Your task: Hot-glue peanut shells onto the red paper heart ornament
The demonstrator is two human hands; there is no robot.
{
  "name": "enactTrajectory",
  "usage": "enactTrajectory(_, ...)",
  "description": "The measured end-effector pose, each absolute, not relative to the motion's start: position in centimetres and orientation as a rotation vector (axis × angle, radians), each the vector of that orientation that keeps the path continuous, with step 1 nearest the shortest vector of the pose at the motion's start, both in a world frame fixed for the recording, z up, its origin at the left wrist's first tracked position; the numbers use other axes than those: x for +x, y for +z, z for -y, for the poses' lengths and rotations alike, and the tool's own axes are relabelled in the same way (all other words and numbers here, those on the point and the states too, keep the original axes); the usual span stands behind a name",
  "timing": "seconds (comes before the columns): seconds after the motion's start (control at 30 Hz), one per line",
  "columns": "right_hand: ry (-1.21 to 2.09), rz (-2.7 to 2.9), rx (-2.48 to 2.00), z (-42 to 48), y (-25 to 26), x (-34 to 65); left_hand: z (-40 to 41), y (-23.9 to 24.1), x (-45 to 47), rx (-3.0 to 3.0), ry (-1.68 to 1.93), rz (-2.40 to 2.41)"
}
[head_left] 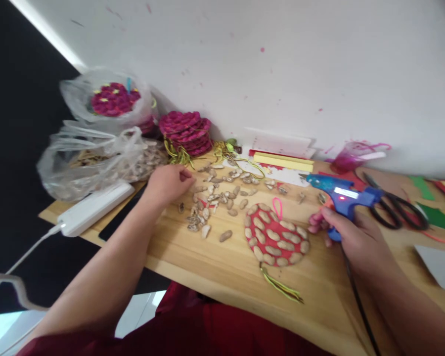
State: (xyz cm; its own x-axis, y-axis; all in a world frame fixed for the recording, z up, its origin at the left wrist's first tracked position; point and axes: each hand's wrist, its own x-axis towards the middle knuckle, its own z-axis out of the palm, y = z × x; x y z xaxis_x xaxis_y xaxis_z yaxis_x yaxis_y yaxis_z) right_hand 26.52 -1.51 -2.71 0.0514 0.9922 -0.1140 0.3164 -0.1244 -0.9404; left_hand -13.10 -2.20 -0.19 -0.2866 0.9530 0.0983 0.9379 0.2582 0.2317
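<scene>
In my right hand [350,235] is a blue hot glue gun [339,193], its nozzle pointing left and a small red light lit on its side. Just left of it lies a red heart-shaped piece [274,237] covered with whole peanuts, with a pink loop on top and a yellow-green tassel below. My left hand [168,185] is at the left edge of the scattered peanuts and shells [222,198], beside the plastic bag. Its fingers are curled together; whatever they hold, if anything, is hidden. One peanut [225,236] lies apart near the table's front.
A clear bag of peanuts [107,158], a bag of purple pieces [114,101] and a purple stack [187,131] stand at the left. A white power strip [96,207] lies in front. Black-handled scissors [396,210] and a purple-stained cup [346,155] are at the right.
</scene>
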Motion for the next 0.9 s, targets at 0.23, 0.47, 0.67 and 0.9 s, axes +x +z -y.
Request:
enactTrajectory(0.23, 1.163, 1.348, -1.464, 1.6, -2.5, 26.0, 3.1, 1.4, -11.4, 1.980, 0.420, -2.316)
enactTrajectory(0.47, 1.156, 1.390, -1.450, 1.5, -2.4, 26.0, 4.5, 1.1, -7.8, 1.931, 0.674, -1.936)
enactTrajectory(0.67, 1.149, 1.371, -1.442, 1.5, -2.5, 26.0, 6.1, 0.6, -5.0, 2.372, 0.694, -1.494)
enactTrajectory(0.9, 1.155, 1.398, -1.437, 1.4, -2.7, 26.2, 6.9, 0.2, -5.9, 2.438, 0.499, -1.566)
